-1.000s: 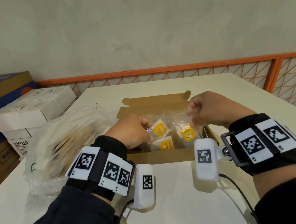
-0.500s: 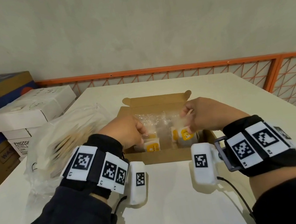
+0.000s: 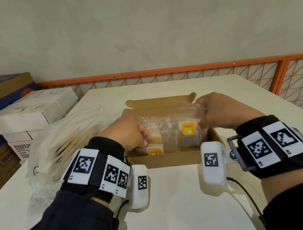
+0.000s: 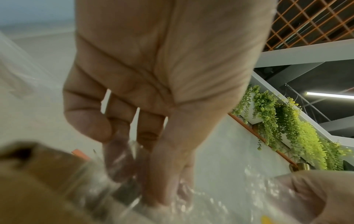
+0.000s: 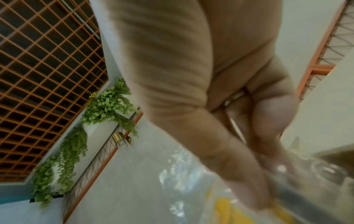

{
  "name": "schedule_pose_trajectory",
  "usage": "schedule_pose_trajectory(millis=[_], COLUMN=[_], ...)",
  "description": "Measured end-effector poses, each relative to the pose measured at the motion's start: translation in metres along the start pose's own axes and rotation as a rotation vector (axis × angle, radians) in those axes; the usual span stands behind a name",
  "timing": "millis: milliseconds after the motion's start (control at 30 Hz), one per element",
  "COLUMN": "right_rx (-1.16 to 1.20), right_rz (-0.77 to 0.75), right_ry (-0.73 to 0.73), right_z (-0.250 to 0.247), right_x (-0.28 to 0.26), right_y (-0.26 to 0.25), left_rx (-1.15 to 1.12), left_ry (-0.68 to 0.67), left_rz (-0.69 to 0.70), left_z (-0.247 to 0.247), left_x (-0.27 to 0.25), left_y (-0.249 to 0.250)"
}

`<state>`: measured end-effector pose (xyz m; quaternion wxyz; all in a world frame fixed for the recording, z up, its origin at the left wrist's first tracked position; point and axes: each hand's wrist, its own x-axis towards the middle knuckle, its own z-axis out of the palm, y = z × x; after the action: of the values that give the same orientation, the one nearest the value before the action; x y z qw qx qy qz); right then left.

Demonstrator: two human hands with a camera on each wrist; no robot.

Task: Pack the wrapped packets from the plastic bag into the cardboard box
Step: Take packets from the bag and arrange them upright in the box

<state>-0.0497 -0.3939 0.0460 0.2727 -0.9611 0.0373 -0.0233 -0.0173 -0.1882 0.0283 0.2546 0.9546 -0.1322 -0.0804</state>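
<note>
Left hand (image 3: pixel 127 133) and right hand (image 3: pixel 219 112) both pinching crinkled clear plastic film (image 3: pixel 159 121) (yellow-labelled wrapped packets (image 3: pixel 189 134) hanging inside). Open brown cardboard box (image 3: pixel 173 159) directly beneath.

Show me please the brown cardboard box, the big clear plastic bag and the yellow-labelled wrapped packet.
brown cardboard box (image 3: pixel 173 160): head view, near front wall.
big clear plastic bag (image 3: pixel 57 148): head view, bulging middle.
yellow-labelled wrapped packet (image 3: pixel 189 130): head view, yellow label.

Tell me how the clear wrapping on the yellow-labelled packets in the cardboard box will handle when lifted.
Probably floppy: the clear wrapping crumples where the right hand pinches it. Likely slippery, since the film shines with glare. The packet beneath looks small, so it seems light, and it may swing or sag from the film over the cardboard box.
</note>
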Motion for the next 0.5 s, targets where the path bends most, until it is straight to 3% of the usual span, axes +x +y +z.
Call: schedule_pose_trajectory(millis=[133,300,500], right_rx=[0.100,-0.073,-0.074], right_rz=[-0.056,0.016,0.135], right_ry=[0.043,-0.127,-0.191], right_z=[-0.001,0.013,0.009], right_x=[0.002,0.005,0.005], right_y=[-0.003,-0.001,0.003], left_rx=[-0.036,-0.022,-0.014], left_ry=[0.076,0.013,-0.003], left_rz=[0.007,0.001,-0.005], left_z=[-0.001,-0.001,-0.001], left_x=[0.001,0.000,-0.001], left_y=[-0.001,-0.001,0.000])
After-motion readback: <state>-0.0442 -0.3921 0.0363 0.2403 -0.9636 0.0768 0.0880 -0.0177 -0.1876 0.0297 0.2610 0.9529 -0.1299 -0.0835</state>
